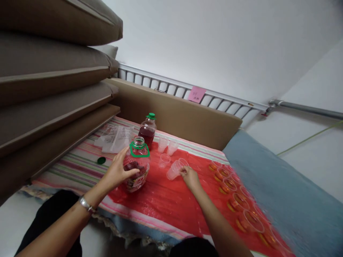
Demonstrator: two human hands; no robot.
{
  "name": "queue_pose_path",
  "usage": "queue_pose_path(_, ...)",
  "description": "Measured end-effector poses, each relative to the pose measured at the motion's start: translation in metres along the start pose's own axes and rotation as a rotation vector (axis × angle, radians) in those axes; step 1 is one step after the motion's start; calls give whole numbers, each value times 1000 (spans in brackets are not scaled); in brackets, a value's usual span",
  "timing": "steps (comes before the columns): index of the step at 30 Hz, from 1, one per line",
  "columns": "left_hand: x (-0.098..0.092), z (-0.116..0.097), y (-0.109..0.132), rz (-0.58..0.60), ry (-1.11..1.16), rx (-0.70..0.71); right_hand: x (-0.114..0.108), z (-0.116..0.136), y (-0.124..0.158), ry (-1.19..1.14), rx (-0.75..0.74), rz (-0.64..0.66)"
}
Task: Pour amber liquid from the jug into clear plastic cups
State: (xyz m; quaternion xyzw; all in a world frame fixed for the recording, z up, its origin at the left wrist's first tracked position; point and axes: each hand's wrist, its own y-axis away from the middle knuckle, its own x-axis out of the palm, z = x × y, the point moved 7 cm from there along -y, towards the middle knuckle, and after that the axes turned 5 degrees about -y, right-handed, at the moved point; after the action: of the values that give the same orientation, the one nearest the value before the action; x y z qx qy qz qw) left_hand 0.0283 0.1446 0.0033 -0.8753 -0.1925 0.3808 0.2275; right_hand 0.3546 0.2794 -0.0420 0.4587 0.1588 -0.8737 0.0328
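White wall (214,43) up top, radiator (164,86) beneath, brown board (174,112) leaning in front, stacked cushions (53,62) towering at the left. Down now to the striped cloth (85,162), with a red sheet (171,203) spread over it. And there, near the front edge: an open-mouthed jug (141,166) with a green handle (139,155), dark red inside. Spread wide around its side, the left hand (119,167), thumb across the front. Across to the right hand (190,176): narrow, pinching the rim end of some tilted clear cups (174,169). Just beside, one upright cup (164,162); behind, two more cups (171,147), near a green-capped bottle (147,134) of red liquid. Loose on the stripes, a green lid (101,160). Far right, rows of cups (235,201), orange-yellow low down.
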Motion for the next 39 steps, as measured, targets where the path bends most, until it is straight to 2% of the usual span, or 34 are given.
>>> queue_pose_path(8,1,1,1,7,-2,0,-23,5,4,-49,-59,-106)
queue_pose_path(22,2,3,2,-8,-4,15,-28,-7,3,-104,-39,-134)
queue_pose_path(30,1,4,1,-21,1,6,-38,9,3,-123,-105,-230)
queue_pose_path(34,1,5,1,-23,3,8,-52,22,7,-150,-140,-283)
queue_pose_path(39,2,5,1,-20,0,10,-86,34,26,-184,-153,-396)
